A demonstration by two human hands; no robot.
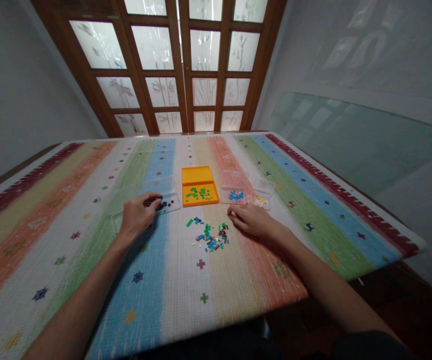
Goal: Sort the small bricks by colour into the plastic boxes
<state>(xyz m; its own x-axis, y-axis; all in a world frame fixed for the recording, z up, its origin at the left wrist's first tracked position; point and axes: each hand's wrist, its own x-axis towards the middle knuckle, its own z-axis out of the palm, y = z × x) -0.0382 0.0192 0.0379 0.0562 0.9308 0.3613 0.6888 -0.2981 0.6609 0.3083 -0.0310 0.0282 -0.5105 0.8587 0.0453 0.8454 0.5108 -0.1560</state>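
Note:
My left hand (138, 214) rests at a clear plastic box (170, 204) holding dark brown pieces, its fingertips pinched together over the box's edge. My right hand (249, 219) lies on the table with its fingers curled and pressed down just right of a small pile of loose mixed-colour bricks (211, 236). What either hand's fingers hold is too small to make out. An open orange box (199, 186) with green pieces sits behind the pile.
A clear box with blue pieces (234, 195) and another with yellow pieces (261, 198) stand right of the orange box. The table wears a striped, multicolour cloth (88, 235). Wooden glass-paned doors (186, 65) stand beyond the far edge.

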